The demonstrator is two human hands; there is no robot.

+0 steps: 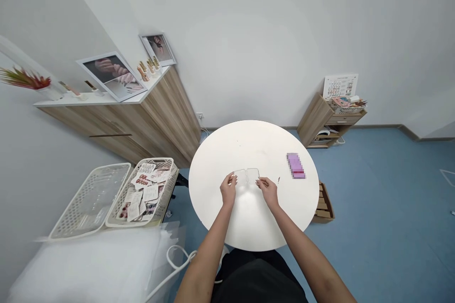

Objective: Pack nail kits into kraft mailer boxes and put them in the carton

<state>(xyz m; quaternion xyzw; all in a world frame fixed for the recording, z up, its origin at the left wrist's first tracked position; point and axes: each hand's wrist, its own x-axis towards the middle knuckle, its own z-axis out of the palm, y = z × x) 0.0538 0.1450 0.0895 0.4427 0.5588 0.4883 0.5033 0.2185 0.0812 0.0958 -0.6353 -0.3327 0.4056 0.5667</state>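
Over the round white table (252, 227), a clear, thin, two-panel plastic piece (252, 174) lies spread like an open book, with a seam down its middle. At its left edge, the fingers of my left hand (228, 190) pinch the rim. Its right edge is pinched by my right hand (268, 191) in the same way. Whether the piece rests on the tabletop or is lifted slightly, I cannot tell. Just right of my right hand lies a small dark sliver (278, 180). Farther right is a purple rectangular item (295, 164), blurred into blocks.
Left of the table, a white basket (172, 182) holds printed cards, beside another white basket (122, 166). A wooden cabinet (170, 109) carries framed pictures. Below the table's right edge sits a cardboard box (323, 220). A small wooden shelf (313, 118) stands by the wall.
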